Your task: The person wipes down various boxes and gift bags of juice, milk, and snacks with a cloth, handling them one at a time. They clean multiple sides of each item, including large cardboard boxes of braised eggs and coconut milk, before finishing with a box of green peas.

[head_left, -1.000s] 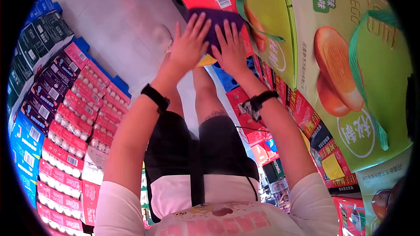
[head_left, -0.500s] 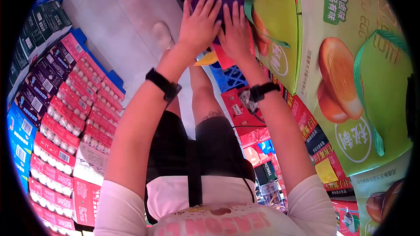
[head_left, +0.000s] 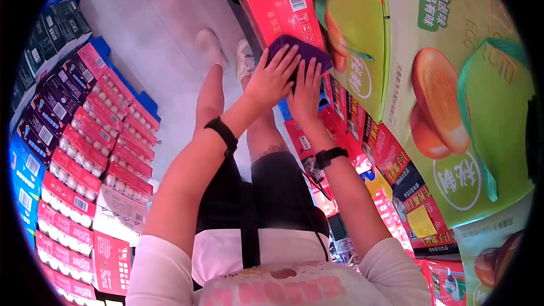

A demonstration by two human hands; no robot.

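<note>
A folded purple cloth [head_left: 303,48] lies over the lower end of a red box [head_left: 266,8] with a barcode, in the upper middle of the head view. My left hand [head_left: 275,79] presses on the cloth from the left, its fingers stretched out and a little spread. Beside it, my right hand [head_left: 306,93] rests on the cloth's near edge, fingers extended too. Both hands are open and flat against the fabric, which partly hides the box. Dark bands circle both wrists.
Stacked red-labelled egg cartons [head_left: 85,147] line the left side. Large green gift boxes [head_left: 493,158] with egg pictures and cord handles stand close on the right. Patterned red boxes [head_left: 391,147] sit below them. My legs and shoes [head_left: 246,59] are over the tiled floor [head_left: 153,11].
Both hands and the purple cloth have slid down the red box toward me, uncovering its upper part and barcode. My second shoe has come into view.
</note>
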